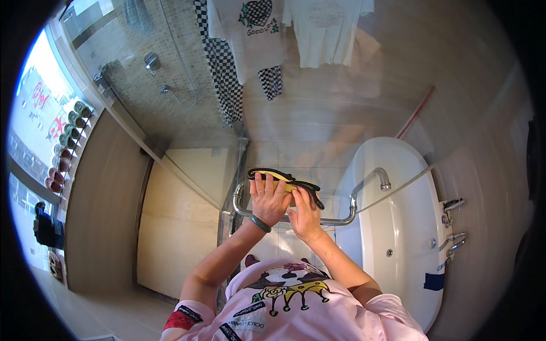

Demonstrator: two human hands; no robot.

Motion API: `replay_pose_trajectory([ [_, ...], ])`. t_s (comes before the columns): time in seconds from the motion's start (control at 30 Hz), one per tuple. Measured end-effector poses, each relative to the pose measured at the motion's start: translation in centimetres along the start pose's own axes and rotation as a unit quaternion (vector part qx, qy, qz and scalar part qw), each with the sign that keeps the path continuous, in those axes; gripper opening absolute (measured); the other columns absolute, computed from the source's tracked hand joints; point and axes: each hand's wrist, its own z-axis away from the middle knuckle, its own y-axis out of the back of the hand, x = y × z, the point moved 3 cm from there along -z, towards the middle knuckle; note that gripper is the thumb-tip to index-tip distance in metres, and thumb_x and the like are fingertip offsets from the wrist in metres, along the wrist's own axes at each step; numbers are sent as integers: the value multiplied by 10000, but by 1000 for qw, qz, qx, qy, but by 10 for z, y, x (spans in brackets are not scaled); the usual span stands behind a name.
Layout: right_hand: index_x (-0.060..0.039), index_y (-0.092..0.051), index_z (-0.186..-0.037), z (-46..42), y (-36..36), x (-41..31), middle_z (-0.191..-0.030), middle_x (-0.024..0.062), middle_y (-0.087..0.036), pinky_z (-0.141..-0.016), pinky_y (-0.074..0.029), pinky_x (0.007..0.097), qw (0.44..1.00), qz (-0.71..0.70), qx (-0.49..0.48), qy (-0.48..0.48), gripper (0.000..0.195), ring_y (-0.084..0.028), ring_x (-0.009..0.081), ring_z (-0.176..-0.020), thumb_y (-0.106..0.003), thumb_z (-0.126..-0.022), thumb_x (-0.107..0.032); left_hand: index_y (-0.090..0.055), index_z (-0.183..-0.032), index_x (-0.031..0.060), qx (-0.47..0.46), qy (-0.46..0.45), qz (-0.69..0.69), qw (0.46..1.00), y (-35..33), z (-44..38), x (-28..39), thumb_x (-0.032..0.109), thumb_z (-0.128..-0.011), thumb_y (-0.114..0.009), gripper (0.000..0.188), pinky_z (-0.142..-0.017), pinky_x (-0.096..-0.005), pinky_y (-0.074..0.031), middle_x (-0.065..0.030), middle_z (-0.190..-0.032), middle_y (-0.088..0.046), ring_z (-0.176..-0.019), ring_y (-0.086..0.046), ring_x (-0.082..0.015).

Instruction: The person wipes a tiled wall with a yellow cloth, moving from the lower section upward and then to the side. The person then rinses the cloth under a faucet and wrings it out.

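Both of my hands press flat on a folded yellow cloth with black edging (281, 183), against the glass shower panel (298, 157). My left hand (268, 200), with a dark green bangle at the wrist, has its fingers spread over the left part of the cloth. My right hand (306, 215) lies on its lower right part, thumb towards the other hand. Just beyond and below the cloth runs a bent chrome rail (337, 221). Neither hand is closed round the cloth.
A white bathtub (405, 277) with chrome taps (456, 243) stands on the right. T-shirts (326, 38) and a checkered cloth (222, 76) hang at the top. On the left, several pairs of small shoes (70, 132) line a window ledge. A wall shower mixer (152, 62) is upper left.
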Motion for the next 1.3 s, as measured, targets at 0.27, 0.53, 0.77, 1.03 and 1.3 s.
replay_pose_trajectory([
  [0.27, 65, -431, -1290, -25, 59, 13, -1312, 291, -441, -999, -328, 560, 993, 33, 110, 36, 509, -418, 505, -1206, -427, -993, -348, -556, -1288, 121, 53, -10, 64, 996, 14, -68, 65, 276, -814, -624, 503, -1074, -577, -195, -206, -1449, -384, -1373, -253, -484],
  [0.53, -9, -422, -1306, 9, 69, 53, -1261, 241, -468, -939, -361, 551, 990, 75, 116, 5, 539, -460, 461, -1111, -596, -871, -275, -572, -1290, 224, 48, -70, 39, 996, -29, -42, 93, 298, -855, -577, 441, -1080, -502, -200, -109, -1493, -362, -1419, -218, -386],
  [0.77, 34, -465, -1259, 48, 79, 76, -1280, 272, -456, -1021, -327, 553, 984, 138, 82, -81, 525, -419, 478, -1193, -625, -797, -160, -611, -1253, 191, -38, -112, 48, 992, -51, -15, 123, 308, -849, -612, 421, -1061, -508, -244, -159, -1442, -416, -1381, -274, -410],
  [1.03, 62, -484, -1248, 28, 132, 90, -1332, 265, -462, -1044, -347, 529, 960, 184, 184, -102, 441, -416, 472, -1258, -570, -828, -40, -598, -1282, 162, 34, -140, 112, 983, -42, -76, 182, 296, -876, -559, 429, -1079, -469, -213, -162, -1478, -397, -1397, -295, -377],
  [1.3, 85, -450, -1264, 67, 117, 119, -1327, 321, -427, -1057, -318, 540, 955, 169, 131, -206, 461, -391, 515, -1241, -564, -845, -69, -526, -1334, 165, -49, -198, 127, 971, -76, -38, 193, 276, -905, -519, 443, -1097, -450, -224, -107, -1476, -391, -1389, -295, -312],
])
